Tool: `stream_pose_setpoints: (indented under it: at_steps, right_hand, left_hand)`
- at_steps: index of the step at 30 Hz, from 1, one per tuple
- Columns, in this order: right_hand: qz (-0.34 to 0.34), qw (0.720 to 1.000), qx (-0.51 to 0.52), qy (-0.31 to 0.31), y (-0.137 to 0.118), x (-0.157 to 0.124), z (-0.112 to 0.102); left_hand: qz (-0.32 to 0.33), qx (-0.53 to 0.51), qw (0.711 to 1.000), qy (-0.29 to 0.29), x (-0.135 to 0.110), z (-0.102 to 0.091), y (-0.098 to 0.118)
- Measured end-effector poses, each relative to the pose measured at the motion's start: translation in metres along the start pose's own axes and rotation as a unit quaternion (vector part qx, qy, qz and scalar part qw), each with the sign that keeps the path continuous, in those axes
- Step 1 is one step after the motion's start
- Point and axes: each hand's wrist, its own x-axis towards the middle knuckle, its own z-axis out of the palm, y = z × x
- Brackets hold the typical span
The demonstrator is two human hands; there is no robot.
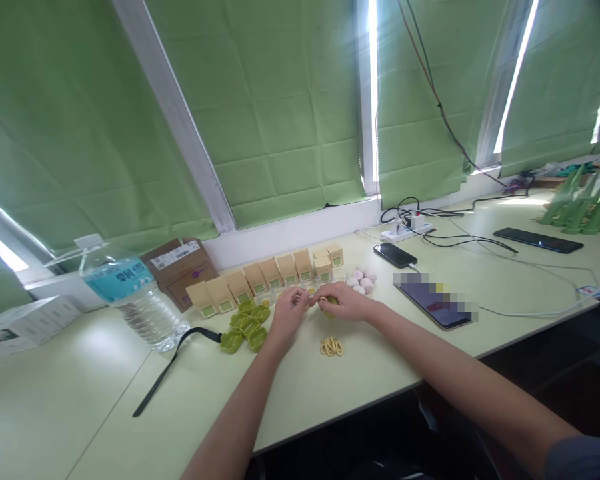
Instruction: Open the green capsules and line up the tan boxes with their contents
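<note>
1. While both hands met over the middle of the table (80, 373), the left hand (289, 313) had its fingertips pinched together on something too small to make out.
2. The right hand (344, 301) was curled about a small yellow-green piece (330, 303); most of that piece was hidden under the fingers, so whether it was gripped tight or merely cupped could not be told.
3. The piece lay between the two hands, just in front of the row of boxes (260, 277) and just behind the loops (331, 347).
4. Handling, as judged from its look:
   - It appeared light, since fingertips alone carried it.
   - It resembled the green shells (246, 325) beside the left hand, which looked like stiff moulded plastic, smooth and likely a little slippery.
   - A pinch across the outer edges seemed the sound hold; squeezing the middle might flex or pop a thin shell.
5. The loops looked thin and limp, best lifted one at a time by an end.
6. The pink balls (363, 280), just beyond the right hand, looked round and free to roll if nudged.
7. Around the work stood a water bottle (133, 293) at the left, with a black strap (170, 367) trailing from near it, and a phone (433, 303) at the right, near the right forearm.
</note>
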Motion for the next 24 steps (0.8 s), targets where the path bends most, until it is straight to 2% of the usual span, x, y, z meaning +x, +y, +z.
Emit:
stream_pose_setpoints:
  at_steps: [6, 11, 15, 20, 22, 24]
  right_hand:
    - [0.012, 0.999, -0.030, -0.008, 0.003, 0.001, 0.003]
    - [0.039, 0.998, -0.044, -0.012, 0.006, 0.002, 0.003]
    - [0.036, 0.998, -0.047, -0.014, 0.005, 0.002, 0.004]
    - [0.039, 0.998, -0.048, -0.022, 0.005, 0.002, 0.004]
    - [0.041, 0.998, -0.047, -0.024, 0.005, 0.001, 0.003]
    - [0.046, 0.998, -0.046, -0.026, 0.006, 0.001, 0.003]
  left_hand:
    - [-0.004, 0.009, 1.000, 0.002, -0.002, -0.003, 0.003]
    - [0.008, 0.081, 0.996, 0.041, -0.006, -0.004, 0.007]
    - [0.068, 0.167, 0.984, -0.002, -0.005, -0.011, 0.012]
    - [0.073, 0.298, 0.952, -0.017, 0.000, -0.038, 0.008]
    - [0.042, 0.340, 0.939, -0.027, 0.002, -0.053, 0.002]
    - [0.004, 0.359, 0.931, -0.062, 0.004, -0.069, -0.004]
